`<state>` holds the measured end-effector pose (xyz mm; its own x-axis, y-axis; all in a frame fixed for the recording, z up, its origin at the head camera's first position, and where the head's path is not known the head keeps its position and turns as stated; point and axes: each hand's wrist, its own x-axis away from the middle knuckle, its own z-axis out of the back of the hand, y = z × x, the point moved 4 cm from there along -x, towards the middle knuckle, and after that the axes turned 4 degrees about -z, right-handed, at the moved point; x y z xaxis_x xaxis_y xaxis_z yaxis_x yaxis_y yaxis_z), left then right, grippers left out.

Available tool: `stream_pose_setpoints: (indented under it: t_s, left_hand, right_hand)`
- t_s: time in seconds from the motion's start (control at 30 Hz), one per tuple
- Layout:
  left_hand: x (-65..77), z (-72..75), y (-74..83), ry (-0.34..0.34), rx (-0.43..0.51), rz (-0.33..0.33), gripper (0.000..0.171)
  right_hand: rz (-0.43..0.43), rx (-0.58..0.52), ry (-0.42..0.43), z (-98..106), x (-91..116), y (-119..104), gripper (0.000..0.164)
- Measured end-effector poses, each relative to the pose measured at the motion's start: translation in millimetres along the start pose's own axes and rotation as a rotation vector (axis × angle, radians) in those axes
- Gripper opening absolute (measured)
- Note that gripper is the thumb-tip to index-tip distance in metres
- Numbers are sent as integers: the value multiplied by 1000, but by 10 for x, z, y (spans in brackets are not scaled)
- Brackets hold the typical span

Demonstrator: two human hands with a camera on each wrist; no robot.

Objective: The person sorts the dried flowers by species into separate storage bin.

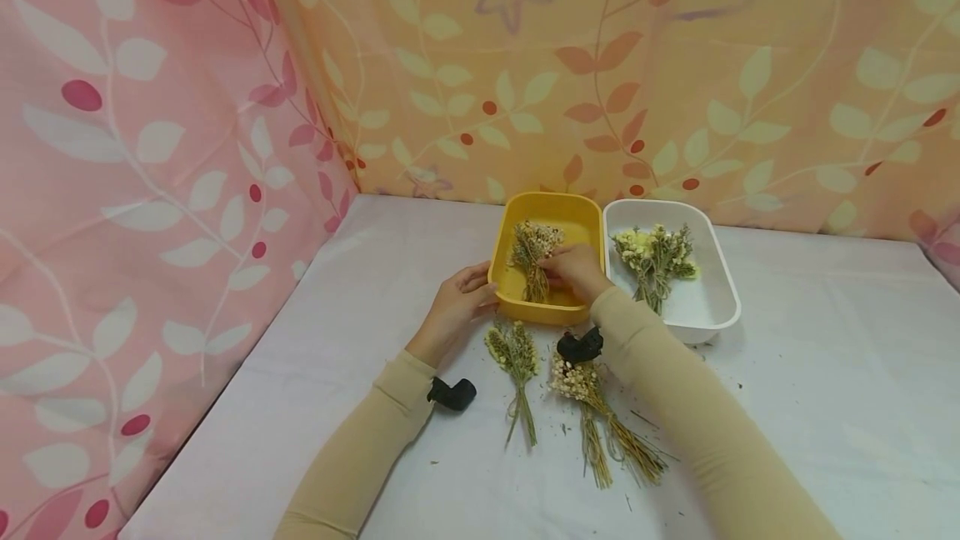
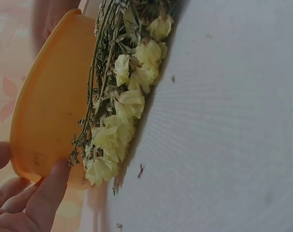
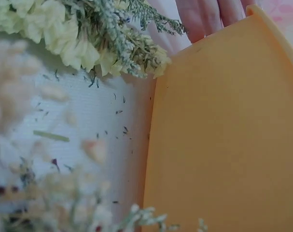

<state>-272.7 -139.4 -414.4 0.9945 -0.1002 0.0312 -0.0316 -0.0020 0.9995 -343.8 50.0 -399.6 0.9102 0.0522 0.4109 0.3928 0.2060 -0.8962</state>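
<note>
My right hand [image 1: 573,267] is inside the yellow tray [image 1: 512,307], with its fingers at the tied stems of a dried flower bunch [image 1: 537,244]; it pinches the bunch there, the fingertips partly hidden. My left hand [image 1: 459,298] rests against the tray's left side near the front corner. Its fingers [image 2: 48,193] lie fairly straight along the outer wall in the left wrist view. Just in front of the tray, a yellow-flowered dried bunch [image 1: 513,352] lies on the table. To its right lie dried bunches with small cream flowers [image 1: 573,377], partly under the right wrist's black strap.
A white tray [image 1: 720,307] stands right beside the yellow one and holds yellow-flowered dried bunches [image 1: 656,257]. Stem bits and crumbs [image 1: 645,419] are scattered on the white table cover [image 1: 825,407]. Patterned cloth [image 1: 450,48] hangs behind the trays and at the left.
</note>
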Motion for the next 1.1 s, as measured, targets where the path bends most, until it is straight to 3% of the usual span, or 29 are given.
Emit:
stream_pose_setpoints:
  t_s: [0.1,0.27,0.33,0.57,0.83,1.1]
  left_hand:
    - [5,-3,5,-3,2,-3,51]
    - [18,-5,11,-6,11,-2,50]
    - [21,-3,9,-6,12,-1,51]
    - [15,-1,-3,-8,5,2,51]
    - [16,7,10,2,0,9,50]
    - [20,10,9,6,-14,1,51]
  right_hand:
    - [-1,9,6,-1,14,0,43]
    - [3,-12,-4,-1,22,1,10]
    - [0,-23,-9,3,25,2,4]
    - [-21,6,-3,3,78,4,18]
    - [124,218,-31,45,252,-143,29]
    - [150,264,-83,175,417,-233,40]
